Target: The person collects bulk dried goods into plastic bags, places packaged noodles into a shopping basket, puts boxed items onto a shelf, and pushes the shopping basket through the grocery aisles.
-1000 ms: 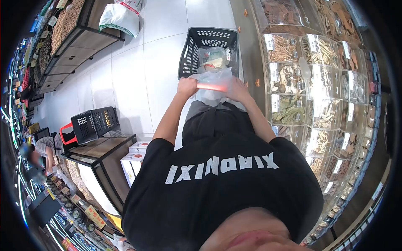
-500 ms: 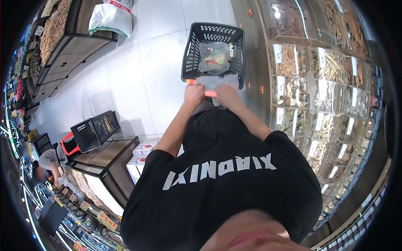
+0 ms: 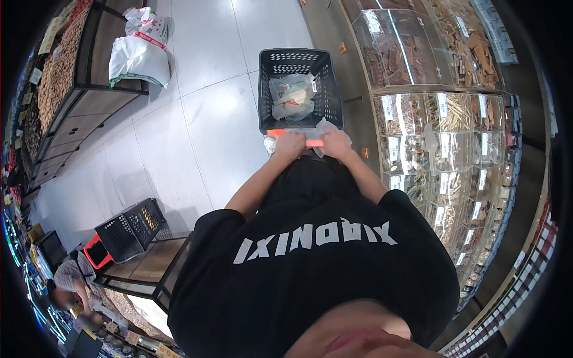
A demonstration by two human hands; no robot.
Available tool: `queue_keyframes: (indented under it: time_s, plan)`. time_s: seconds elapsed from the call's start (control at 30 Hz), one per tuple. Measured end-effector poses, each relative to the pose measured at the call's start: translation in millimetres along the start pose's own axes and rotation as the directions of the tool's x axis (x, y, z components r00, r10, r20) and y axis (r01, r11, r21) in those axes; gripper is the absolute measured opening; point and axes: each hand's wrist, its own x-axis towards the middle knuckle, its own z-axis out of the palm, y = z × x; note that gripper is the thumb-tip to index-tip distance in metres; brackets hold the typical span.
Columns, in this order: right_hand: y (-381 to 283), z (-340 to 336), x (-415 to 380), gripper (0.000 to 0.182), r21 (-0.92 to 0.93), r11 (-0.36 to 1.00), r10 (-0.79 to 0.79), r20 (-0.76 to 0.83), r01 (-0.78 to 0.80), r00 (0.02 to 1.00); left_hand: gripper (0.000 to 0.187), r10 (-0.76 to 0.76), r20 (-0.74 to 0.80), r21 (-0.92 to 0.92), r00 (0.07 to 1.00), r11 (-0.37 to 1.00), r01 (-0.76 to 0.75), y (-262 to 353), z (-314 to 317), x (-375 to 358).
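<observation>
Both of my hands are closed around the orange handle [image 3: 314, 143] of a black perforated shopping basket [image 3: 330, 89]. My left hand [image 3: 290, 145] grips the bar toward its left end. Close beside it, my right hand [image 3: 335, 144] wraps the right end. A thin clear plastic bag [image 3: 326, 126] bunches at the handle by my right hand. Inside the basket lies another clear plastic bag [image 3: 292, 95] with pale contents and a white label.
Clear bins [image 3: 444, 149] of dried goods line the right side. White sacks [image 3: 138, 59] stand on the floor by a nut display [image 3: 62, 83] at left. Another black basket [image 3: 131, 230] with a red handle sits lower left, near a bent-over person [image 3: 74, 277].
The sacks, bins and other basket have slid down in view as I move forward along the aisle with my basket. Both hands stay on the handle.
</observation>
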Motion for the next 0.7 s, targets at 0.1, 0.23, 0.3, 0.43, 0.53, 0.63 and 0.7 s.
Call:
queue_keyframes:
  time_s: [0.1, 0.23, 0.3, 0.43, 0.53, 0.63, 0.7]
  plan:
    - [19, -7, 28, 0.031, -0.023, 1.0, -0.003, -0.031, 0.003, 1.0, 0.02, 0.011, 0.0, 0.034, 1.0, 0.999, -0.011, -10, -10, 29]
    - [37, -29, 62, 0.032, -0.05, 0.999, -0.012, -0.031, 0.011, 0.999, 0.021, -0.004, 0.011, 0.05, 1.0, 0.999, 0.004, -24, -29, 70]
    - [45, -41, 84, 0.034, -0.05, 0.998, 0.026, 0.051, -0.024, 0.998, 0.023, -0.039, 0.048, 0.035, 0.998, 0.999, 0.037, -30, -37, 88]
    - [66, -55, 124, 0.035, -0.057, 0.997, 0.05, 0.115, -0.044, 0.992, 0.028, -0.086, 0.062, 0.023, 0.994, 0.996, 0.085, -48, -45, 129]
    - [87, -60, 152, 0.033, -0.025, 1.0, 0.003, 0.028, -0.003, 1.0, 0.026, -0.097, 0.047, 0.046, 0.994, 0.994, 0.095, -61, -60, 159]
    - [101, -61, 180, 0.032, -0.013, 1.0, -0.005, 0.047, 0.006, 0.999, 0.025, -0.1, 0.022, 0.044, 0.995, 0.994, 0.099, -71, -75, 180]
    - [116, -70, 205, 0.033, -0.032, 0.999, -0.002, 0.066, 0.004, 0.998, 0.025, -0.124, 0.027, 0.05, 0.992, 0.991, 0.122, -77, -89, 201]
